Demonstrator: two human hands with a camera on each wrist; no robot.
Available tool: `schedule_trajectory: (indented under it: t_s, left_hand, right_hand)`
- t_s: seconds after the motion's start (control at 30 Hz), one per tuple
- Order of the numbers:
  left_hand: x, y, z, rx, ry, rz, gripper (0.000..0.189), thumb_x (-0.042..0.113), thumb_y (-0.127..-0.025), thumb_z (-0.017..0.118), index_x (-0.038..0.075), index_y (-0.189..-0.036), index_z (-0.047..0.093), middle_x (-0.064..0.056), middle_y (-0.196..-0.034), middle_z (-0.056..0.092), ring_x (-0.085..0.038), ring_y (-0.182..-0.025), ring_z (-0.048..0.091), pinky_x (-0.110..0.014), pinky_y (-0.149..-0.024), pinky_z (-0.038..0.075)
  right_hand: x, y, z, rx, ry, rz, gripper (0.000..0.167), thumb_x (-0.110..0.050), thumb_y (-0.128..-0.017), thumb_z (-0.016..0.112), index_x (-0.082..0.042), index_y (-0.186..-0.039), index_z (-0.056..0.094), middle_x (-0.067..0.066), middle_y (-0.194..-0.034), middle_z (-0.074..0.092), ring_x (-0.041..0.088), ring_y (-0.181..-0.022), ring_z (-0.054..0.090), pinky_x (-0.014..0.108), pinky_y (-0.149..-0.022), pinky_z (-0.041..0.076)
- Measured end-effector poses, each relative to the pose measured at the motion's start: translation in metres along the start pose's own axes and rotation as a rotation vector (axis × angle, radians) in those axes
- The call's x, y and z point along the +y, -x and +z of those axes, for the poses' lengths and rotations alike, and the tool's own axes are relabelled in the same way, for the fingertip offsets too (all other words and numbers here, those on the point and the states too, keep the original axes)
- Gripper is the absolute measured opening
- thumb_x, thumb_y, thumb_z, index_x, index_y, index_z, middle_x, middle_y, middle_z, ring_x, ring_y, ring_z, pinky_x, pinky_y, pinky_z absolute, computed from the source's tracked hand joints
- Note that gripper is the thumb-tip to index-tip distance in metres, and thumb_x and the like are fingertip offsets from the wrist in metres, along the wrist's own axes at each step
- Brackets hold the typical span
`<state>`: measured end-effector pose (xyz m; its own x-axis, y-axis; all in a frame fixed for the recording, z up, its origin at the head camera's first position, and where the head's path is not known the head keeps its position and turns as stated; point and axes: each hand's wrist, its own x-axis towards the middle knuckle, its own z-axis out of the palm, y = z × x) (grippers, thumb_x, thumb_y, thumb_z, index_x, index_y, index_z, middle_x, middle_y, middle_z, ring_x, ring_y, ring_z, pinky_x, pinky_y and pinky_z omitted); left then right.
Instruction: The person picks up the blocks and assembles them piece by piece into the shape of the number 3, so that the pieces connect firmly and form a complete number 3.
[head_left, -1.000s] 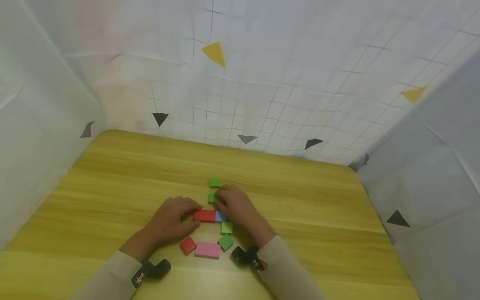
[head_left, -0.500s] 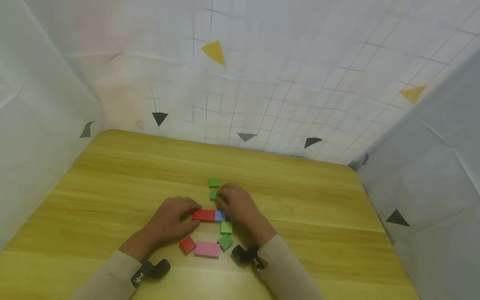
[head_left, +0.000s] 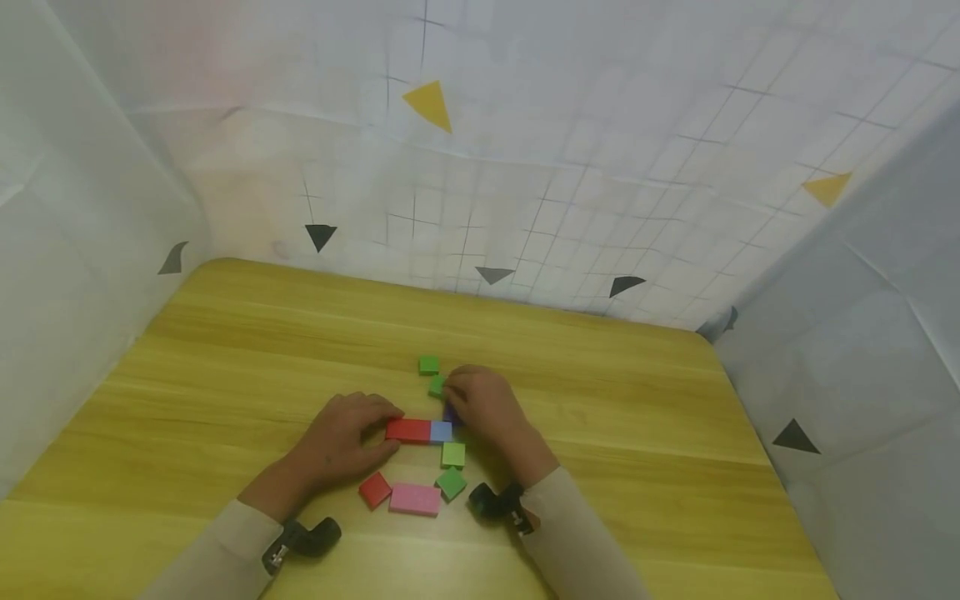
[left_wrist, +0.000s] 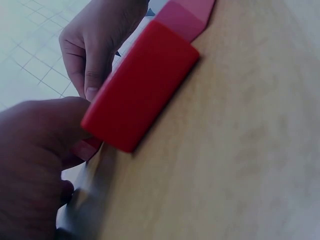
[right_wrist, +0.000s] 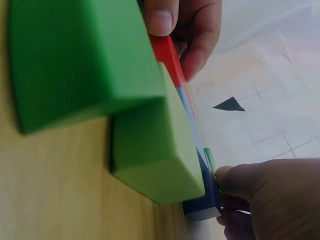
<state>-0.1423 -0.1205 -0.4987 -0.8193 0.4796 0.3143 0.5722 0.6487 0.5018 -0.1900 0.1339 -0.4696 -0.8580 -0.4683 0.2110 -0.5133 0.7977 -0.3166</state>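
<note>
My left hand (head_left: 341, 442) holds a long red block (head_left: 408, 431) at its left end, the thumb along the near edge and the fingertips at the far edge. A light blue block (head_left: 441, 431) adjoins the red one on the right. My right hand (head_left: 487, 406) pinches a small green block (head_left: 437, 386) at its right side, beyond the row. Under that hand lies a dark blue block (head_left: 452, 415), seen fully in the right wrist view beside the fingers. Another green block (head_left: 428, 365) sits just beyond the pinched one.
Nearer the body lie a light green block (head_left: 453, 455), a turned green block (head_left: 452, 483), a pink block (head_left: 415, 499) and a red square block (head_left: 375, 491). The wooden table (head_left: 637, 417) meets white patterned sheeting (head_left: 525, 167) behind and at the sides.
My right hand has slid the small green block to the right and slightly away. The dark blue block has come into view beneath it. My left hand has stayed in place.
</note>
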Motion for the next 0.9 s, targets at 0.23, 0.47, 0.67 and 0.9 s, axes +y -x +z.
schedule_trajectory:
  t_s: [0.23,0.47,0.67,0.9]
  left_hand:
    - [0.0026,0.0002,-0.0014,-0.01,0.006,-0.008,0.035,0.038,-0.085,0.077,0.025,-0.117,0.071,0.017,-0.115,0.067,-0.003,-0.101,0.058,-0.034,-0.085,0.047]
    - [0.0017,-0.001,-0.0015,-0.007,0.009,0.005,0.035,0.038,-0.084,0.077,0.025,-0.117,0.071,0.016,-0.116,0.068,-0.004,-0.102,0.059,-0.036,-0.086,0.048]
    - [0.0017,-0.0001,-0.0017,-0.007,0.012,0.003,0.036,0.038,-0.084,0.077,0.025,-0.117,0.071,0.015,-0.116,0.068,-0.005,-0.103,0.059,-0.035,-0.086,0.048]
    - [0.0021,0.0002,-0.0027,-0.004,0.009,0.006,0.036,0.037,-0.084,0.078,0.024,-0.116,0.072,0.015,-0.115,0.068,-0.004,-0.099,0.059,-0.034,-0.084,0.047]
  right_hand:
    - [0.0047,0.0018,-0.0009,0.036,0.005,-0.029,0.012,-0.019,-0.094,0.069,-0.012,-0.094,0.078,0.002,-0.1,0.074,0.019,-0.097,0.069,0.034,-0.09,0.054]
    - [0.008,0.003,-0.0015,0.053,0.02,-0.045,0.011,-0.019,-0.094,0.07,-0.013,-0.092,0.078,0.001,-0.098,0.074,0.018,-0.096,0.069,0.034,-0.088,0.055]
    - [0.0093,0.0032,-0.0014,0.041,0.023,-0.025,0.012,-0.021,-0.094,0.069,-0.014,-0.089,0.078,0.001,-0.098,0.074,0.017,-0.095,0.069,0.034,-0.087,0.055]
    - [0.0091,0.0037,-0.0044,0.035,0.051,-0.051,0.013,-0.02,-0.094,0.069,-0.013,-0.087,0.077,0.002,-0.096,0.074,0.018,-0.093,0.069,0.034,-0.086,0.055]
